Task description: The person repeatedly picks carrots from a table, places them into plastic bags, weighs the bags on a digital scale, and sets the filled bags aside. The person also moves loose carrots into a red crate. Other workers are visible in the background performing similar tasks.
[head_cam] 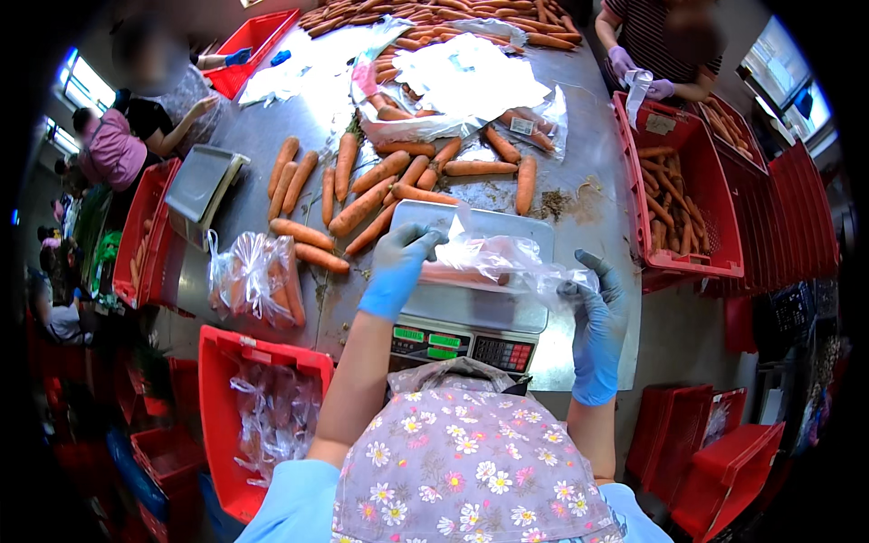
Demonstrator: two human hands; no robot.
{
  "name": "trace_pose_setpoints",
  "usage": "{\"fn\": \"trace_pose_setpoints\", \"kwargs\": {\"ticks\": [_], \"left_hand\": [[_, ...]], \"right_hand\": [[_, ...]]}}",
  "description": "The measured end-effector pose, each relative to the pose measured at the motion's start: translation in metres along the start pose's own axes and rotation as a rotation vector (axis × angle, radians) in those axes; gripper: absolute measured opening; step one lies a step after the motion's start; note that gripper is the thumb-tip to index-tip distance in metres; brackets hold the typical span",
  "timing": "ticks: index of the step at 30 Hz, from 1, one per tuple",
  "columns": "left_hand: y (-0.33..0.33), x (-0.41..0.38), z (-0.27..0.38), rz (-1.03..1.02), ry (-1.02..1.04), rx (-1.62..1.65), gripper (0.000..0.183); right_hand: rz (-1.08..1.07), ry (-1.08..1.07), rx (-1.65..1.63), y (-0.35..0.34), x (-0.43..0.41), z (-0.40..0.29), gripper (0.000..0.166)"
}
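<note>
A clear plastic bag with carrots inside lies across the metal pan of a digital scale. My left hand, in a blue glove with dirty fingers, pinches the bag's plastic at its left end. At the other end my right hand, gloved alike, grips the bunched film between thumb and fingers, the index finger raised. Loose carrots lie behind and left of the scale. A tied bag of carrots rests on the metal table at the left.
A red crate with bagged carrots stands front left; another red crate of loose carrots stands right. A second scale is at the left. Behind are a white bag and heaped carrots. Co-workers stand around the table's far sides.
</note>
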State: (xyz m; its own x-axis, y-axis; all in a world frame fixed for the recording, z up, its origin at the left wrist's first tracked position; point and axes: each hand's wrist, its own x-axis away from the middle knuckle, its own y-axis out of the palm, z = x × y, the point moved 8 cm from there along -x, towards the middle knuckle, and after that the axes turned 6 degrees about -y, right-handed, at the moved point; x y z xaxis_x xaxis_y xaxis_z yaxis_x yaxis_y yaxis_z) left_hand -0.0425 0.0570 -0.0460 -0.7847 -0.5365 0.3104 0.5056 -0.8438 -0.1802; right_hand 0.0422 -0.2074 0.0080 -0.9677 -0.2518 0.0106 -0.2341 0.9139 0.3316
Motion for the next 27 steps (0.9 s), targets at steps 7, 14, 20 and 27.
{"fn": "trace_pose_setpoints", "kwargs": {"ticks": [7, 14, 20, 27], "left_hand": [[0.027, 0.045, 0.036, 0.324, 0.497, -0.271, 0.076], [-0.002, 0.000, -0.010, 0.585, 0.252, -0.879, 0.073], [-0.046, 0.017, -0.028, 0.180, 0.039, 0.270, 0.007], [-0.037, 0.057, 0.020, 0.258, 0.061, 0.477, 0.011]], "right_hand": [[-0.310, 0.059, -0.198, 0.054, 0.014, -0.001, 0.046], [-0.296, -0.108, -0.026, 0.054, 0.013, -0.024, 0.053], [0.047, -0.093, 0.350, 0.016, 0.007, -0.025, 0.050], [-0.893, -0.723, 0.674, 0.137, 0.061, -0.032, 0.009]]}}
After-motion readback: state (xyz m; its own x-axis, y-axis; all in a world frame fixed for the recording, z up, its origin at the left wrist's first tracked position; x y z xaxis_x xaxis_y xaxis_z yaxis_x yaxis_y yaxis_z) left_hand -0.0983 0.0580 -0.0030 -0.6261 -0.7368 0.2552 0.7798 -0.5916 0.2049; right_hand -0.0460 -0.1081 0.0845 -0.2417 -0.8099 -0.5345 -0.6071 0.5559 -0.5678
